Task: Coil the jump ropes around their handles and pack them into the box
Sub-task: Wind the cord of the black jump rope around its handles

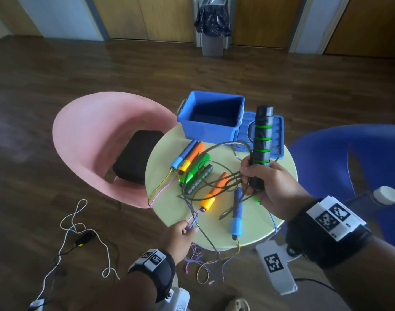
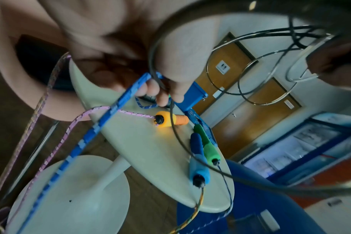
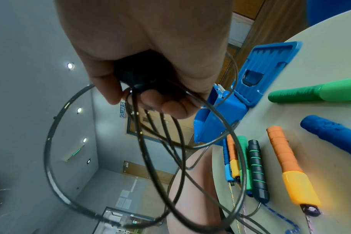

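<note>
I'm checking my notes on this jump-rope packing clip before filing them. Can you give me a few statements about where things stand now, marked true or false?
1. The right hand grips a black handle with green rings upright. True.
2. The blue box already holds a coiled rope. False: its inside shows nothing.
3. The left hand pinches rope at the table's near edge. True.
4. The box lid is closed on the box. False: it lies flat beside the box.
5. A second black handle lies on the table. True.
</note>
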The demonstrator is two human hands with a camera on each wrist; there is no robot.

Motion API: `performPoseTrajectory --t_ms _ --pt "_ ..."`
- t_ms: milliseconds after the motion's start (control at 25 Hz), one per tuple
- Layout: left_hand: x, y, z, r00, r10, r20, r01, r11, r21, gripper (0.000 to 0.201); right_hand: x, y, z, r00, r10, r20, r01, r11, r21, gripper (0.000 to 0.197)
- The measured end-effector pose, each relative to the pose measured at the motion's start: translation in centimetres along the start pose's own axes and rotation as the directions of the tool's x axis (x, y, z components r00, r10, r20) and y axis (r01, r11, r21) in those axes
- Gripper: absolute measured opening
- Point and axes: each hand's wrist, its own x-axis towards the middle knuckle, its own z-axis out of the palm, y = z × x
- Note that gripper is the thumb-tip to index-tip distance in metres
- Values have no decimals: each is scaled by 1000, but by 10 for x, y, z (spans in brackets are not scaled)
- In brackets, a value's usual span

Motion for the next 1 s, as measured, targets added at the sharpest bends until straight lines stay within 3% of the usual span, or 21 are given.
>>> performPoseTrajectory --t_ms 160,280,440,600,680,920,1000 --pt "6 12 -3 979 -188 83 197 973 -123 43 -4 -1 3 993 31 111 -30 999 -17 5" --pt "9 17 -4 970 -229 79 240 955 -174 50 -2 -4 2 993 22 113 -16 998 -58 6" --pt "12 9 -8 970 -235 57 238 970 -54 51 2 -9 -3 995 15 99 -6 996 -89 6" --pt "13 8 -14 940 -286 188 254 951 176 70 2 -11 -4 993 1 115 11 994 -106 8" --pt "12 10 -15 927 -293 236 251 949 193 74 2 -10 -3 992 -9 129 25 992 -125 9" --pt "7 7 -16 903 -335 269 348 938 1 69 3 -12 1 987 -46 157 71 986 -152 9" --pt "7 4 -14 881 -372 293 427 891 -152 66 2 -12 4 984 -54 169 83 982 -171 9"
